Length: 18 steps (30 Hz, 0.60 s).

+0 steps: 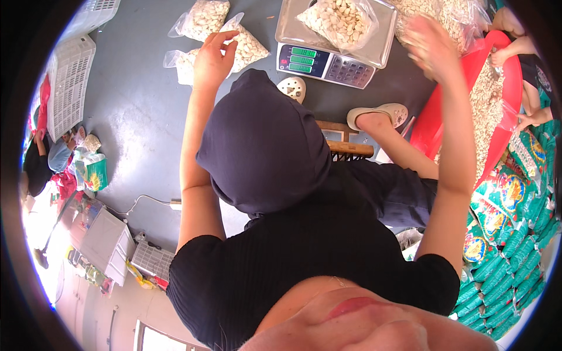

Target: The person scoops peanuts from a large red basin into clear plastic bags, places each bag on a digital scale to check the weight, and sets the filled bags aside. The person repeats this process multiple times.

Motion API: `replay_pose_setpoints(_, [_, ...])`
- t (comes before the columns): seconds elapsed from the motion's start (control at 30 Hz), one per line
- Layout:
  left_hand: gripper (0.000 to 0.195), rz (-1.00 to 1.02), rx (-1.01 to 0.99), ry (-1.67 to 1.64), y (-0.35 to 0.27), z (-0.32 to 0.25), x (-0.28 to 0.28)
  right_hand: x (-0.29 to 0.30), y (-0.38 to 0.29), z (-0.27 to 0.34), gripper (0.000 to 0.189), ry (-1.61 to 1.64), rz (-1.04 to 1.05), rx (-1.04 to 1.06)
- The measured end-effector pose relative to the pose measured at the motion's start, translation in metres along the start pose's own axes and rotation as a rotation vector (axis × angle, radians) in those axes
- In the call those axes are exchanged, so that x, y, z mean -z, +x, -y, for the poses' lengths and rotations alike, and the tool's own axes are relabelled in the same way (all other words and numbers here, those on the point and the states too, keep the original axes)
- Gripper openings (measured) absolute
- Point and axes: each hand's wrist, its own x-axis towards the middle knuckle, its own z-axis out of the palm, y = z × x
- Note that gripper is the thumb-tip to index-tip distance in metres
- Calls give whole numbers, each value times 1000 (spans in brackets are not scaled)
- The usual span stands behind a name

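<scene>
My left hand (215, 59) is over clear plastic bags of pale pumpkin seeds on the grey floor. Its curled fingers are apart and overlap one bag (249, 46); I cannot tell whether they touch it. Beside that are another filled bag (205, 19) and a third (184, 66), partly behind my wrist. A filled bag (344, 22) rests on the metal pan (290, 26) of a digital scale (325, 66) with lit displays. My right hand (430, 50), blurred, is raised right of the scale near more bagged seeds (456, 22), seemingly with nothing in it.
A red tub (439, 116) of loose seeds stands at the right, with another person's hands (500, 57) at its far side. Green printed sacks (500, 202) are stacked below it. A wooden stool (347, 147) is near my feet. White plastic crates (72, 83) stand at the left.
</scene>
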Motion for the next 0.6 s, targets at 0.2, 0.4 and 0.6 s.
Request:
replay_pose_setpoints(0.2, [18, 5, 31, 57, -1, 11, 3, 169, -125, -36, 31, -255, -708, 133])
replay_pose_setpoints(0.4, [18, 43, -45, 59, 15, -16, -19, 337, -162, -238, 46, -1208, -495, -31])
replay_pose_setpoints(0.6, [19, 17, -51, 20, 16, -9, -14, 183, -79, -109, 24, -1208, -727, 350])
